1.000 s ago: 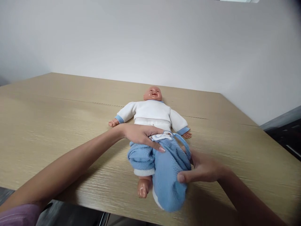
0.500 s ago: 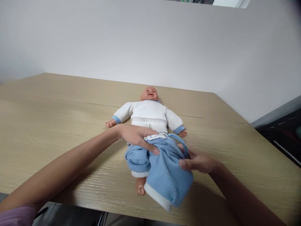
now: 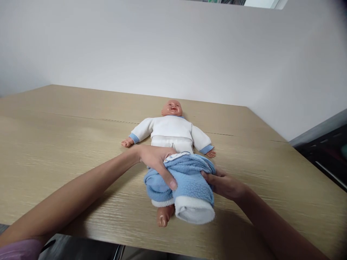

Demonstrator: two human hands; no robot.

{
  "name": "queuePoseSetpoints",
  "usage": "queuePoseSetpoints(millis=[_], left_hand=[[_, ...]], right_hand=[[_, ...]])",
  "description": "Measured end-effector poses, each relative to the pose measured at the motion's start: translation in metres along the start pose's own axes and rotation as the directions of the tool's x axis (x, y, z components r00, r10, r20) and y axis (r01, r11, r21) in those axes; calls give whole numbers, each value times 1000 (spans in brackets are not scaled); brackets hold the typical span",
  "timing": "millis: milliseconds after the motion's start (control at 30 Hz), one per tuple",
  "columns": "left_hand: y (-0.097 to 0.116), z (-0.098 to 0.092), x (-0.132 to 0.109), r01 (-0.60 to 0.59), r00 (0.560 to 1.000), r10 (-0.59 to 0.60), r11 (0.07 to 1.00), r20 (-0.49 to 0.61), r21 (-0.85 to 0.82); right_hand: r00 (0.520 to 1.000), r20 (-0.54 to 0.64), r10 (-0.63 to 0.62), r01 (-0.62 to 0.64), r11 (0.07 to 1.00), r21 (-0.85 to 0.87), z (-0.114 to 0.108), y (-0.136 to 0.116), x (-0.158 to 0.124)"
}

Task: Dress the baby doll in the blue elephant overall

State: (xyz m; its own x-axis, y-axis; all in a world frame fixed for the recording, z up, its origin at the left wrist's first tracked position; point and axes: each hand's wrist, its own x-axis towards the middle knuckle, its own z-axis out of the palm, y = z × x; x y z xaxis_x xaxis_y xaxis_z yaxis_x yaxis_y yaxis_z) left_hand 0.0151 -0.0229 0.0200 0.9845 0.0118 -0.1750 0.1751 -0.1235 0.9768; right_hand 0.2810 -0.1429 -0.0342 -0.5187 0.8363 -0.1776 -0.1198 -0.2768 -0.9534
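A baby doll (image 3: 172, 130) in a white top lies on its back on the wooden table (image 3: 54, 144), head away from me. Blue fleece trousers (image 3: 187, 177) with white cuffs cover its legs. One bare foot (image 3: 162, 217) sticks out of the left trouser leg. The other trouser leg is bunched and raised, its white cuff opening facing me. My left hand (image 3: 158, 162) grips the trousers at the doll's hip, thumb across the blue fabric. My right hand (image 3: 223, 184) holds the bunched leg from the right side.
A plain white wall rises behind the table. The table's front edge runs just below the doll's feet. Dark furniture (image 3: 325, 151) stands off the table's right side.
The bunched trouser leg has been pulled up the doll's leg and turned, so its white cuff opening now faces me. My right hand moved in closer to the doll's hip.
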Motion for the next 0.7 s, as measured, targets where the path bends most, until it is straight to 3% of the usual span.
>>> queuePoseSetpoints(millis=[100,233,467,533,600,633,700], left_hand=[[-3,0,2,-50,999,49,997,-20,-55],[-3,1,5,-148,987,154,980,39,-130],[2,2,4,-96,995,97,991,7,-95],[0,2,3,-68,998,68,993,-10,-98],[-2,1,2,-36,998,32,993,-46,-108],[-3,1,2,-29,998,22,992,-62,-119],[-5,2,3,-45,997,35,989,-66,-143]], right_hand=[[992,127,14,-1,995,-98,3,-10,-3],[935,350,64,-42,997,-69,11,-18,-6],[908,416,44,-42,999,-15,24,-26,-3],[942,333,39,-4,994,-106,25,-28,-4],[994,101,-38,57,978,-198,28,-27,-5],[995,-29,-100,90,968,-234,32,-26,-6],[949,-223,-222,152,944,-293,44,-22,-7]])
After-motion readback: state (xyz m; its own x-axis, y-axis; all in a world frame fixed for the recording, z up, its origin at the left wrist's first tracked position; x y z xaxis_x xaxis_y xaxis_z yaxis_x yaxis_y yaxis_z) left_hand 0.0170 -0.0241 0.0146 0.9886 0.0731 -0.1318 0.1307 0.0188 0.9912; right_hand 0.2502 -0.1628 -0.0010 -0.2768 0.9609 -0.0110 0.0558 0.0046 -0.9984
